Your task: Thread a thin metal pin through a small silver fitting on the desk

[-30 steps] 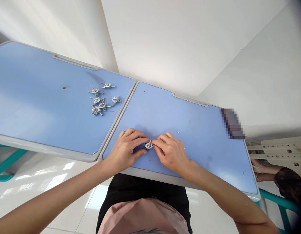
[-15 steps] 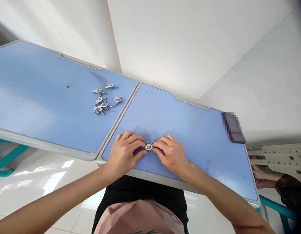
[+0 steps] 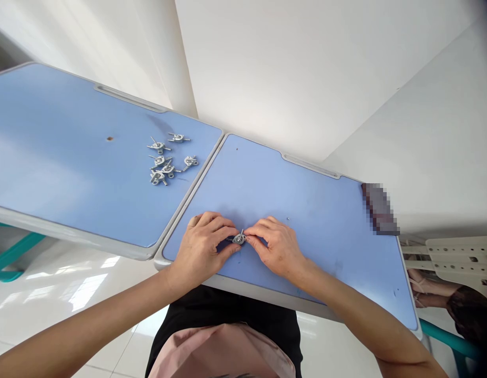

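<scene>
Between my two hands is a small silver metal fuel valve (image 3: 239, 239) with an oval flange and a thin lever pointing up. My left hand (image 3: 204, 242) is closed on its left side, thumb below and fingers above. My right hand (image 3: 275, 244) pinches its right end between thumb and fingertips. The fingers hide parts of both ends. Both hands rest low over the right-hand blue desk (image 3: 306, 199), near its front edge.
Several similar fuel valves (image 3: 168, 167) lie grouped on the left-hand blue desk (image 3: 70, 157). A dark, blurred-out flat object (image 3: 380, 209) sits at the right desk's far right corner. A tiny bit (image 3: 288, 218) lies beyond my right hand. Another person's limbs (image 3: 434, 289) show at the right.
The fuel valve has tilted slightly between my fingers, its lever now standing more upright. My hands have hardly moved, and the view has shifted a little.
</scene>
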Demonstrator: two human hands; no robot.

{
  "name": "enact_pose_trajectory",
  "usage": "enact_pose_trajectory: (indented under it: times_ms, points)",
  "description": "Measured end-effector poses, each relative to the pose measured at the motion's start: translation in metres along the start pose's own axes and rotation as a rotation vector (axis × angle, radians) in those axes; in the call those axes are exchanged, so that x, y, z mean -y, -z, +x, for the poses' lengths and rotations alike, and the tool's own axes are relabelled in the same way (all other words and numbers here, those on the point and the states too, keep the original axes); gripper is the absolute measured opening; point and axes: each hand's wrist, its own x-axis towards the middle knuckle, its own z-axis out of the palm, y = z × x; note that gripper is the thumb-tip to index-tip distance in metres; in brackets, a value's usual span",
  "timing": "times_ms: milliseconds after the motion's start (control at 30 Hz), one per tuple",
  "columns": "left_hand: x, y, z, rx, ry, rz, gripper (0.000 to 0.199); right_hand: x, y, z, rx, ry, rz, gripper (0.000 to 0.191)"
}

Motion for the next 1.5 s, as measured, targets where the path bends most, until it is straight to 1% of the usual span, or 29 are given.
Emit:
enact_pose_trajectory:
  times_ms: [200,433,600,800,900,967,1100,1300,1500]
  points:
    - [0.001,-0.001,-0.001,-0.018,-0.015,-0.031,0.012,-0.002,0.001,0.001,0.055,0.011,-0.043,0.01]
    - [0.006,-0.002,-0.002,0.017,0.009,-0.071,0.012,-0.003,-0.006,-0.003,0.031,0.03,-0.053,0.009]
    - [0.006,-0.003,-0.003,0.039,0.014,-0.092,0.009,-0.001,-0.005,-0.002,0.042,0.023,-0.043,0.01]
    - [0.007,-0.003,-0.004,0.036,0.03,-0.137,0.01,0.001,-0.006,-0.002,0.046,-0.021,-0.017,0.008]
    - [0.007,-0.001,-0.004,0.038,0.04,-0.153,0.022,0.003,-0.006,-0.001,0.061,-0.045,-0.011,0.006]
    - [0.007,0.0,-0.004,0.045,0.045,-0.157,0.025,0.005,-0.006,0.0,0.07,-0.063,-0.01,0.005]
    - [0.006,0.0,-0.003,0.04,0.05,-0.163,0.019,0.008,-0.004,0.003,0.087,-0.117,-0.003,0.006]
    - [0.005,0.0,-0.003,0.037,0.056,-0.181,0.021,0.013,-0.001,0.007,0.145,-0.218,0.049,0.008]
    - [0.006,-0.001,-0.004,0.01,0.05,-0.197,0.014,0.013,-0.001,0.006,0.153,-0.251,0.073,0.008]
